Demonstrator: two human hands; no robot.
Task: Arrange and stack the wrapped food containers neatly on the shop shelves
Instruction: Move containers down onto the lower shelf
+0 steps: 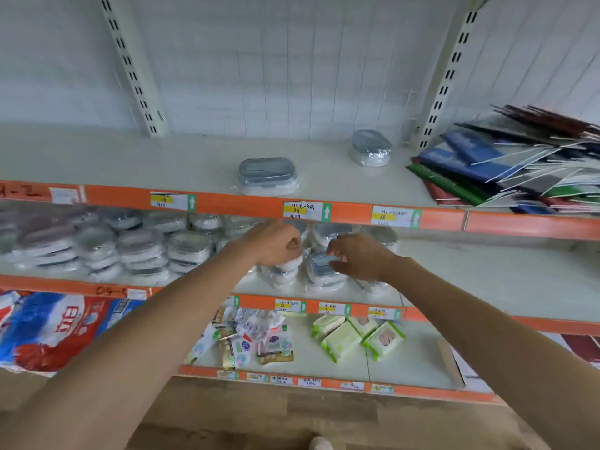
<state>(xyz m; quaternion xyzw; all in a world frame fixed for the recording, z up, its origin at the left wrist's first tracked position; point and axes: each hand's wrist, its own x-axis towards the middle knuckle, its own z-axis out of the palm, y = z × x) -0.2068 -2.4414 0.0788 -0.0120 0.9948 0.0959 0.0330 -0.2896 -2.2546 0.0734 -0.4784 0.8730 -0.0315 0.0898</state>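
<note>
Several plastic-wrapped grey-lidded food containers are stacked along the middle shelf. My left hand is curled over the top of one stack of containers near the shelf's middle. Just to its right, my right hand pinches the wrap of a grey-lidded container on another stack. Up on the top shelf sit two wrapped containers, one near the front edge and one further back.
A heap of blue, green and red folders lies on the top shelf at right. The bottom shelf holds green wipe packs, small sachets and a large red-blue bag. Orange shelf edges carry price labels. Wooden floor lies below.
</note>
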